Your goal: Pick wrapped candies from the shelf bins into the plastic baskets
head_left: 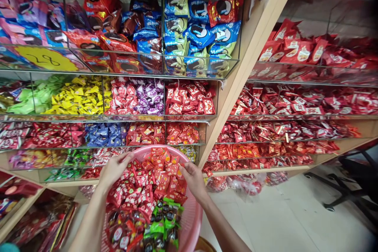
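Observation:
A pink plastic basket point(191, 220) holds wrapped candies in separate groups: red packets point(132, 189), orange-red packets point(167, 169), green and black packets point(163, 220) and dark red ones point(122, 232). My left hand point(116, 169) is closed at the basket's upper left edge, fingers pressed together; what lies between them is too small to tell. On the right, my right hand point(193, 179) is over the basket's rim with thumb and fingers pinched beside the orange-red packets. Whether it grips a packet or the rim is unclear.
Glass-fronted shelves point(189, 118) of sorted candies stand ahead, with a yellow price tag point(45, 58) marked 28. A slanting wooden post point(245, 67) divides them from more shelves of red packets point(295, 102). A black wheeled chair base point(339, 189) stands on the tiled floor point(283, 212).

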A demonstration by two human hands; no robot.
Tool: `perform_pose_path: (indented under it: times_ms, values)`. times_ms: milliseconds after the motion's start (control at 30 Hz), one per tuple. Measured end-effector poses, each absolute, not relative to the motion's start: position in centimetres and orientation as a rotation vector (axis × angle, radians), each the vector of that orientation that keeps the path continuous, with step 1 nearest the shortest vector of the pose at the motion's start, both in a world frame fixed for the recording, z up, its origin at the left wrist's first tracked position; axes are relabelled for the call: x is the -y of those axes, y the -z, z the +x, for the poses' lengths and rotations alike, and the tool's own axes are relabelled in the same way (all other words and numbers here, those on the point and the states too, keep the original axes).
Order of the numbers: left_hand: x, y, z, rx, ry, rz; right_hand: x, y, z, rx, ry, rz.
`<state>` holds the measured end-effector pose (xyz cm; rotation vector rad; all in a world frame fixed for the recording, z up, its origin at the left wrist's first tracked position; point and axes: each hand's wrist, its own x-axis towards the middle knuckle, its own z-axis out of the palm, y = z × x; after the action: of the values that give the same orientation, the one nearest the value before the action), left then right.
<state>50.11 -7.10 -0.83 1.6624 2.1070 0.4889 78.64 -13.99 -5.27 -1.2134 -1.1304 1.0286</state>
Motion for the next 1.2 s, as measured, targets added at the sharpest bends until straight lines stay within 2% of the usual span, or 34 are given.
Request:
perform_pose_path:
  times_ms: [533, 800, 1033, 1200]
  values:
    - [7.0, 0.4, 50.5, -2.092, -0.492, 1.683, 14.4, 7.5, 77.8, 1.080, -1.036, -1.217]
    - [6.7, 0.7, 50.2, -2.083, -0.495, 1.715, 14.9, 6.2, 76.7, 0.902, -1.237, -1.188]
    - [6.4, 1.3, 49.9, -2.081, -0.500, 1.724, 14.4, 5.8, 76.2, 0.925, -1.178, -1.217]
    - [6.4, 1.3, 50.0, -2.096, -0.506, 1.708, 15.1, 6.3, 76.5, 1.195, -0.989, -1.296]
